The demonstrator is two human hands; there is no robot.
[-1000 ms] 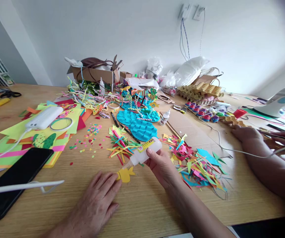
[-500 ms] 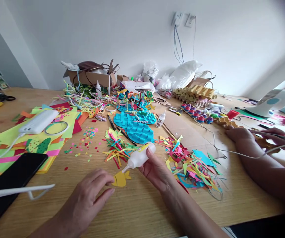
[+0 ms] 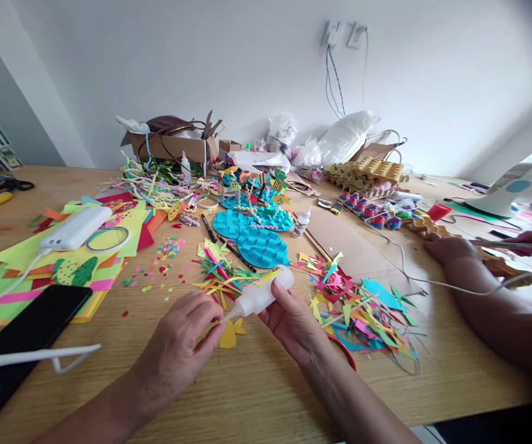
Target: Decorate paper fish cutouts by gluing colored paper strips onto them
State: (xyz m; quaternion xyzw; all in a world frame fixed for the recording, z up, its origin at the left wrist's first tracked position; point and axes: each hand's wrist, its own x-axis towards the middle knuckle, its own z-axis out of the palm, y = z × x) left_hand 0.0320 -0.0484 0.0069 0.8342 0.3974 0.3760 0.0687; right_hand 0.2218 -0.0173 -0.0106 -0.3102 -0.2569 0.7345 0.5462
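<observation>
My right hand [image 3: 293,324] is wrapped round a translucent white glue bottle [image 3: 261,293] with a yellow label. The bottle is tilted, its nozzle pointing down and to the left. At the nozzle's tip, the thumb and fingers of my left hand [image 3: 180,339] are pinched together. Just under the nozzle a yellow paper fish [image 3: 229,335] lies on the table, partly hidden by my left fingers. Beyond the bottle sit a pile of coloured paper strips [image 3: 214,265] and blue-painted egg-carton ovals [image 3: 261,246].
More paper scraps [image 3: 362,314] lie to the right, with red-handled scissors [image 3: 346,351] partly behind my wrist. A co-worker's arm [image 3: 473,296] rests at the right, near a white cable [image 3: 399,259]. A black phone [image 3: 29,345] and a white power bank [image 3: 78,227] are on the left.
My left hand has moved from the fish's edge up to the nozzle tip, and its fingers have closed there. The bottle stays in my right hand, with its nozzle lifted slightly off the fish.
</observation>
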